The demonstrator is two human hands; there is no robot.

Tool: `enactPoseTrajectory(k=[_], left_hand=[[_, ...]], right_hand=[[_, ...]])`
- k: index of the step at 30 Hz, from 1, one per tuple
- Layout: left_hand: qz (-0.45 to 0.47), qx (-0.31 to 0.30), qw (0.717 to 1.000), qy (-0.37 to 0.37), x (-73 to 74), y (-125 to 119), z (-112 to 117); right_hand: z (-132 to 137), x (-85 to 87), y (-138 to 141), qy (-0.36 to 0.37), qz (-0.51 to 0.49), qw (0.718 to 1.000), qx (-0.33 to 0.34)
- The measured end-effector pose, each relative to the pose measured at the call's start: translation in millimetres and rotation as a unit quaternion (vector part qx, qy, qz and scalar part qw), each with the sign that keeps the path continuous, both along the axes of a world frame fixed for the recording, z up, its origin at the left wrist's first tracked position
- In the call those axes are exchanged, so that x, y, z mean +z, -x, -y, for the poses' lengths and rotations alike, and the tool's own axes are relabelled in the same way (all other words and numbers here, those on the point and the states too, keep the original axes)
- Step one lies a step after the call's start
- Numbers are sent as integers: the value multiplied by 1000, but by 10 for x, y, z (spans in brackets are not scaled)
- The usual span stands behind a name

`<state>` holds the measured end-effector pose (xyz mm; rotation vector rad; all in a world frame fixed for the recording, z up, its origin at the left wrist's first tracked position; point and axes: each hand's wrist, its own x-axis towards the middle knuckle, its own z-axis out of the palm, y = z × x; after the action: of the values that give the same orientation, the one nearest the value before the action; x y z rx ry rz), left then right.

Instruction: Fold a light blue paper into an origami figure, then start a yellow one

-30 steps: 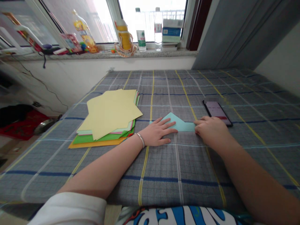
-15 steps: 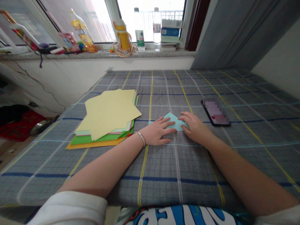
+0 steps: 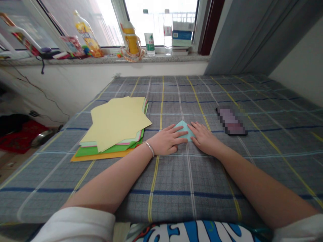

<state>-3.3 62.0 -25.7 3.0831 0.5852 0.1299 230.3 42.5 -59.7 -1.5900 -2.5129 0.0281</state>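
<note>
A small piece of light blue folded paper (image 3: 183,126) lies flat on the plaid cloth, its pointed tip facing away from me. My left hand (image 3: 168,138) rests palm down over its left part, fingers stretched across the paper. From the other side, my right hand (image 3: 204,136) presses flat on its right part with fingers extended. Both hands cover the paper's sides, so only its middle and top point show. A silver bracelet (image 3: 150,149) circles my left wrist.
Left of my hands lies a stack of coloured paper (image 3: 118,121), pale yellow sheets on top. A phone (image 3: 232,121) lies to the right. Bottles, a tube and boxes (image 3: 182,35) line the windowsill (image 3: 161,58) beyond the plaid-covered surface (image 3: 171,178).
My right hand has moved left over the blue paper and its fingers have flattened, covering the right corner that showed before. My left hand stays nearly in place.
</note>
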Motion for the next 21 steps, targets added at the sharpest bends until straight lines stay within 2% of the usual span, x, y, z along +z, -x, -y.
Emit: enactPoseTrajectory(k=[6,21], left_hand=[[-17,8,1000,3,110,78,6],[-15,42,999,-22,236,197,111]], right_hand=[[-9,-32,-11,1,5,1000,-2],[-30,-89,-20,-7,-18,1000,-9]])
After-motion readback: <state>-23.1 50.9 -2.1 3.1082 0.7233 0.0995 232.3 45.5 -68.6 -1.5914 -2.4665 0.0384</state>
